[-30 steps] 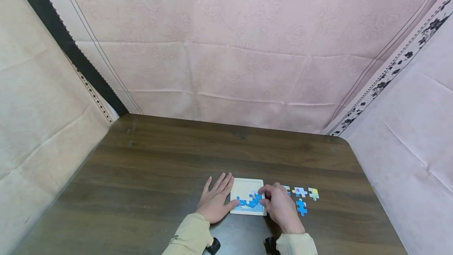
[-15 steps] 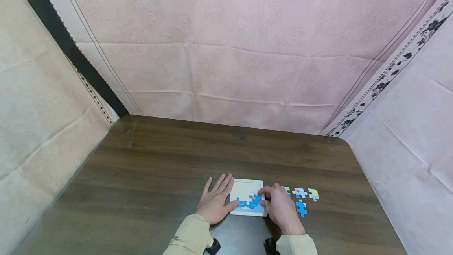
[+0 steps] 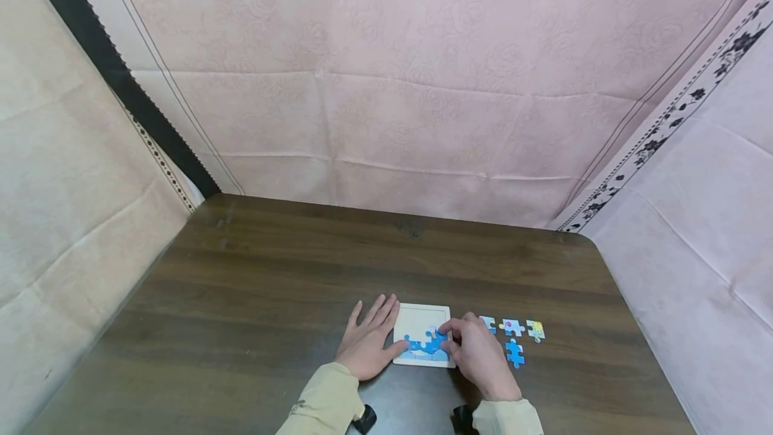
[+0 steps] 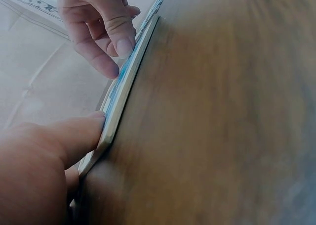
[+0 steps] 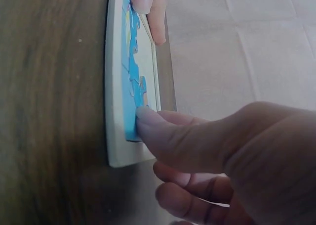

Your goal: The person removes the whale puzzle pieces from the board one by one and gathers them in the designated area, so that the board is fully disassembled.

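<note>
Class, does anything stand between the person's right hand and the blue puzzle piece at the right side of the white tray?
Nothing visible does: the thumb of the right hand touches the blue puzzle piece. The left hand rests at the opposite side of the white tray, out of the way.

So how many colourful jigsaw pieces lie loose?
4, beside the right hand: pale piece, whitish piece, yellowish piece in a row; blue piece nearer. Hand may hide more.

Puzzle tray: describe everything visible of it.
The puzzle tray is a pale, squarish, apparently wooden board with a raised rim, lying flat on the table. Mostly blue interlocked pieces fill its near part; the far part is bare. The left hand rests on its left side; the right hand touches pieces opposite.
</note>
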`<state>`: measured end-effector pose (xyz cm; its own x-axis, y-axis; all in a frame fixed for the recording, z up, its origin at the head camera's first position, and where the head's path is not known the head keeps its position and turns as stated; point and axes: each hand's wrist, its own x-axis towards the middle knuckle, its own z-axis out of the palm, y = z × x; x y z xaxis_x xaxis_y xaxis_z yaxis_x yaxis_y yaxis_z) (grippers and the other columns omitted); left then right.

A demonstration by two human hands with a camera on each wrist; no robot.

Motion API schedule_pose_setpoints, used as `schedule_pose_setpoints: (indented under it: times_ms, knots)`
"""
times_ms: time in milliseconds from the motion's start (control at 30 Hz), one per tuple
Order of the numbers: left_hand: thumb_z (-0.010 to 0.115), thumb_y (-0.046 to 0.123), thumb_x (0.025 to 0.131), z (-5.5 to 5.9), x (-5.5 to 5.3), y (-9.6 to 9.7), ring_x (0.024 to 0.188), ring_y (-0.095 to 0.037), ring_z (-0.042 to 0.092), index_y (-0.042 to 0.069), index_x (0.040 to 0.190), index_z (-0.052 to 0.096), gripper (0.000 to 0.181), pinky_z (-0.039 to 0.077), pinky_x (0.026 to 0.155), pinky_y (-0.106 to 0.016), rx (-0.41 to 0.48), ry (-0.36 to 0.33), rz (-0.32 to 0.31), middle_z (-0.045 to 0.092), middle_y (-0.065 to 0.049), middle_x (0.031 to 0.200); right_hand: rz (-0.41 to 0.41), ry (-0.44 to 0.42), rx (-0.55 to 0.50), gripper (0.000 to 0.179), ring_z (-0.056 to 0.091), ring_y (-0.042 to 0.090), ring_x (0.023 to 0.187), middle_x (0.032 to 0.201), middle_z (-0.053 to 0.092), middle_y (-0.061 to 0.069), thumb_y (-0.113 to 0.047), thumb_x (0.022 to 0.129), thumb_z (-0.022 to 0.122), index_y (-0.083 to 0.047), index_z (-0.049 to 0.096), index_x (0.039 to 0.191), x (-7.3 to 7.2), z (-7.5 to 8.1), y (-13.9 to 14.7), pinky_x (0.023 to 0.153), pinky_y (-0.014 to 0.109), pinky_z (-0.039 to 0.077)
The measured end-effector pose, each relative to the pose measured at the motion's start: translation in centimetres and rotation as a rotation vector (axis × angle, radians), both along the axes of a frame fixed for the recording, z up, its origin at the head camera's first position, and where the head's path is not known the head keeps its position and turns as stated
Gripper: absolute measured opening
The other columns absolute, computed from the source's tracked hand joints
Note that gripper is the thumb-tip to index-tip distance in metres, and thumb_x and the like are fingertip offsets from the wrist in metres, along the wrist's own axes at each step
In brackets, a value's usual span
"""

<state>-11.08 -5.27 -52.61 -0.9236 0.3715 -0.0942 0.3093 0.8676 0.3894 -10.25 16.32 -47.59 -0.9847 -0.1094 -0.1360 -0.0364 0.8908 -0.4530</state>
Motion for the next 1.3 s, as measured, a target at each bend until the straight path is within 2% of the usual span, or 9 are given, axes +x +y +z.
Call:
schedule_pose_setpoints:
  times_ms: [367,567,933,1167,1300]
  knots:
    - [0.04,0.065,0.094,0.2,0.0,0.0,0.149,-0.02,0.009,0.016,0.155,0.025,0.08,0.0,0.116,-0.056,-0.004,0.0,-0.002,0.017,0.002,0.162,0.005,-0.011,-0.008,0.023,0.045,0.016,0.074,0.08,0.049,-0.003,-0.011,0.081,0.079,-0.018,0.074,0.102,-0.3,-0.5,0.0,0.063,0.029,0.047]
    - [0.041,0.065,0.094,0.2,0.0,0.0,0.149,-0.02,0.01,0.016,0.155,0.025,0.08,0.0,0.116,-0.055,0.003,-0.002,-0.003,0.017,0.002,0.162,0.008,-0.023,0.011,0.022,0.045,0.017,0.073,0.079,0.049,-0.002,-0.011,0.079,0.081,-0.018,0.072,0.098,-0.6,-0.3,-0.1,0.061,0.031,0.047]
    - [0.04,0.066,0.094,-0.1,-0.1,0.0,0.149,-0.019,0.009,0.017,0.156,0.023,0.081,-0.001,0.116,-0.055,0.006,-0.008,0.001,0.016,0.003,0.162,0.025,-0.012,0.118,0.023,0.047,0.02,0.074,0.077,0.053,-0.001,-0.014,0.073,0.086,-0.016,0.069,0.089,-1.6,0.4,-0.8,0.06,0.037,0.047]
    - [0.04,0.065,0.094,-0.2,0.0,-0.1,0.149,-0.019,0.009,0.016,0.156,0.024,0.08,-0.001,0.116,-0.055,0.011,-0.002,-0.002,0.016,0.003,0.162,0.019,-0.04,0.088,0.025,0.047,0.02,0.072,0.076,0.053,0.0,-0.011,0.072,0.086,-0.016,0.066,0.087,-1.9,0.7,-1.0,0.058,0.036,0.046]
    - [0.04,0.065,0.094,-0.1,0.0,-0.1,0.149,-0.02,0.01,0.016,0.156,0.024,0.08,0.0,0.116,-0.055,0.017,0.002,-0.005,0.016,0.003,0.162,-0.004,-0.045,0.047,0.026,0.047,0.021,0.075,0.079,0.053,0.0,-0.008,0.072,0.086,-0.016,0.064,0.085,-1.9,0.7,-1.0,0.062,0.038,0.048]
